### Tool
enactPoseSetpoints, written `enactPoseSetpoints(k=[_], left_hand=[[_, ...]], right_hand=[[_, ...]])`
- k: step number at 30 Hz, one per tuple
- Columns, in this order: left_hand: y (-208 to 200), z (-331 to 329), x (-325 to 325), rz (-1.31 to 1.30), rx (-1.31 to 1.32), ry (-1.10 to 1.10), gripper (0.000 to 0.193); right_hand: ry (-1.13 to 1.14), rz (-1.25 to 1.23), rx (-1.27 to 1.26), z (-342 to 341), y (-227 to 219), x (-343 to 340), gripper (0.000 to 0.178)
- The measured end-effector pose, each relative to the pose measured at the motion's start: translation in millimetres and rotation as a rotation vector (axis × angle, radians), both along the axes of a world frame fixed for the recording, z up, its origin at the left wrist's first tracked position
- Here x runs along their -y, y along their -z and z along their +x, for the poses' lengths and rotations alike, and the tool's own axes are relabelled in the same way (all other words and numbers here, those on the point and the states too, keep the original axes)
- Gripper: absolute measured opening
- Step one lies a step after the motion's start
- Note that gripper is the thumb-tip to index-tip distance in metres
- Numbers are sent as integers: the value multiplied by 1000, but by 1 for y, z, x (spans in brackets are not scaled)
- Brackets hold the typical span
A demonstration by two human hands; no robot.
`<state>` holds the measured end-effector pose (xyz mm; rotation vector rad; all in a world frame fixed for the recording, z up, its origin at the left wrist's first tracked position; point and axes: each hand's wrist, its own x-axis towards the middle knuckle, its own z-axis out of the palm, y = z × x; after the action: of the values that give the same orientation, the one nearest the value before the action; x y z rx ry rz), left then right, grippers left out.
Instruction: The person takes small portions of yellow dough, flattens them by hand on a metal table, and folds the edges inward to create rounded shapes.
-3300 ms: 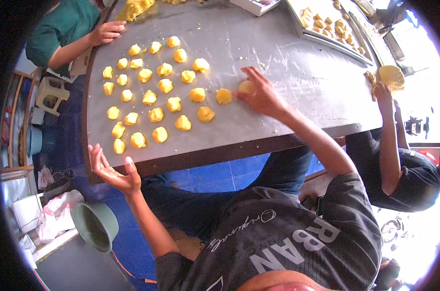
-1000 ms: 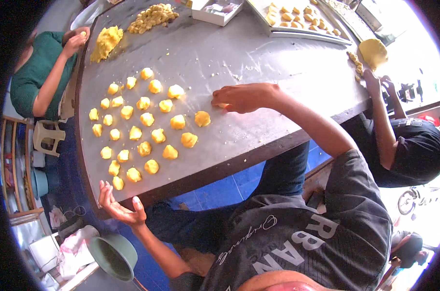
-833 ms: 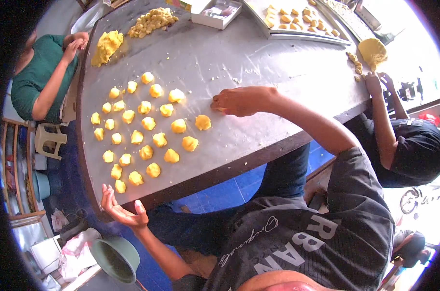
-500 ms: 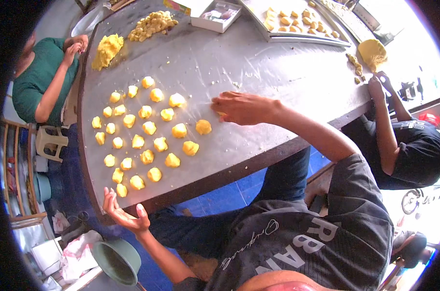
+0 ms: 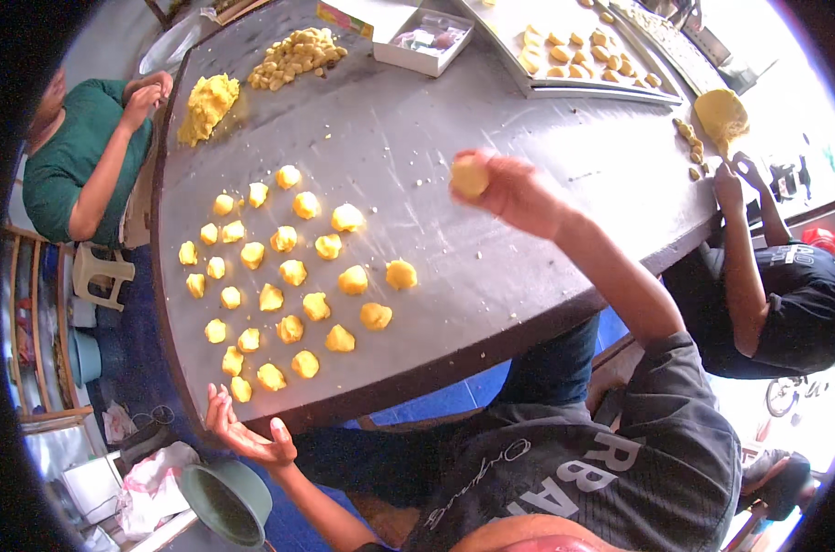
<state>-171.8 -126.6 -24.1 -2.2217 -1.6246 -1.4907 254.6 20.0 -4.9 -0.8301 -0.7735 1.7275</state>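
While right fingers (image 5: 504,172) hold dough piece (image 5: 469,178) | left fingers (image 5: 221,412) spread, near table (image 5: 491,285)

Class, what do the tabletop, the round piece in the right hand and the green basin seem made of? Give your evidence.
Tabletop: probably sheet metal, dull grey with streaks and a soft sheen.
Round piece in the right hand: likely dough, pale yellow, matt, close in colour to the yellow lumps, though blurred.
Green basin: perhaps plastic, from its even colour and smooth wall.
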Motion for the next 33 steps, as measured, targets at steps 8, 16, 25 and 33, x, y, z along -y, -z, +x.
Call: enactPoseSetpoints(k=[8, 16, 25, 33], left_hand=[[2, -3, -5, -27, -56, -27, 62], [-6, -4, 2, -100, -116, -143, 61], [-7, -3, 4, -66, -100, -121, 65], [6, 0, -13, 46, -18, -71, 55]], right_hand=[[360, 322, 104, 132, -11, -140, 30], [152, 90, 1458, 167, -8, -280, 45], [322, 731, 1736, 196, -63, -265, 53], [-550, 863, 1383, -79, -39, -174, 46]])
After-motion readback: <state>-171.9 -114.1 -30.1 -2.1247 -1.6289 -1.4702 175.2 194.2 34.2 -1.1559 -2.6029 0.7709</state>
